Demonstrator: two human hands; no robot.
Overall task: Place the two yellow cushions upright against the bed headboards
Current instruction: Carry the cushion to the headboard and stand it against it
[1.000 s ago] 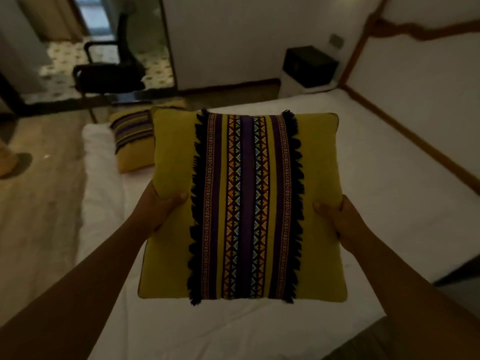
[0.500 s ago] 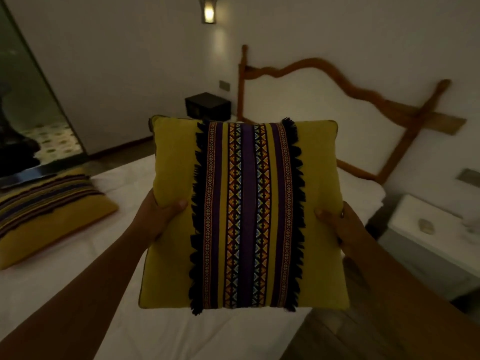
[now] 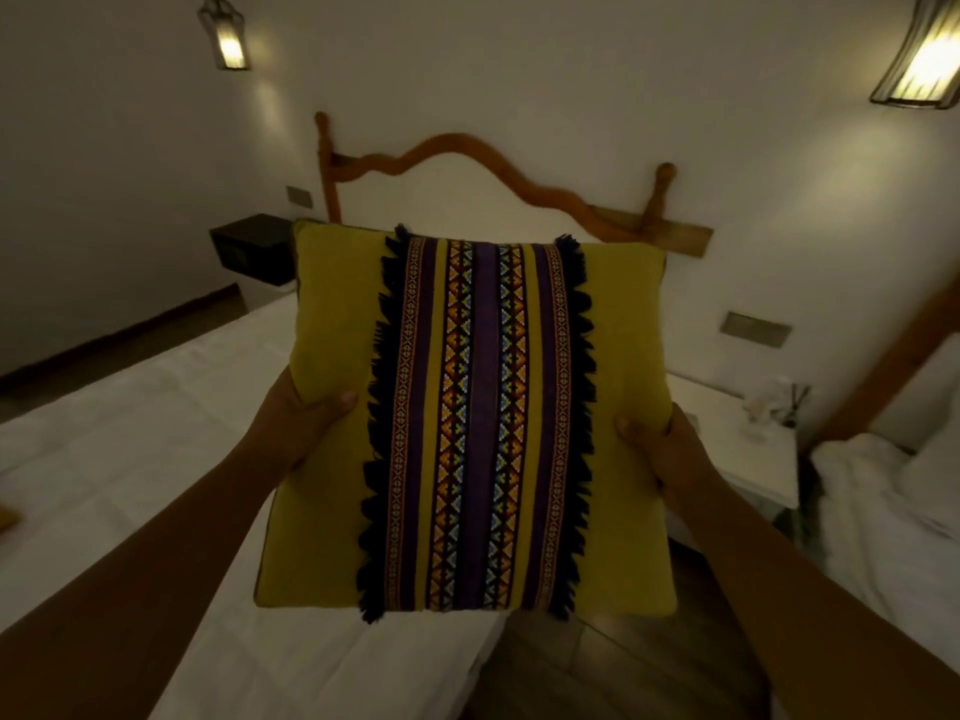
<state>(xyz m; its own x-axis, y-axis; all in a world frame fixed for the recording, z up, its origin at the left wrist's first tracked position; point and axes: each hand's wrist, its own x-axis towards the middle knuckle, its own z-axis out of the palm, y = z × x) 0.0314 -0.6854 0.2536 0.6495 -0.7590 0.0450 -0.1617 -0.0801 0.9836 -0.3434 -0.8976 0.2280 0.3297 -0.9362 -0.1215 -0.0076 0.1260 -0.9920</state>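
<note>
Up in the air before the headboard (image 3: 498,163), a square yellow cushion (image 3: 332,407) is held upright with its face toward the camera, clear of the bed (image 3: 130,433) beneath its left part. Its cover looks like a plain woven cloth with a piped edge, and down the middle runs a broad band of purple stripes and small stitched triangles in orange, blue and white, bordered on both sides by a dark ragged fringe. The left hand (image 3: 291,428) clamps the cushion's left edge, thumb pressed flat on the front; the right hand (image 3: 670,449) clamps the right edge the same way, thumb on the yellow cloth. Behind the cushion the headboard is a curved wooden rail with rounded knobs on its posts, set against a pale wall. Left of the headboard stands a dark boxy nightstand (image 3: 249,246); right of it a white bedside table (image 3: 743,449) with small items too blurred to name. Above the headboard, two lamps (image 3: 228,41) glow on the wall.
</note>
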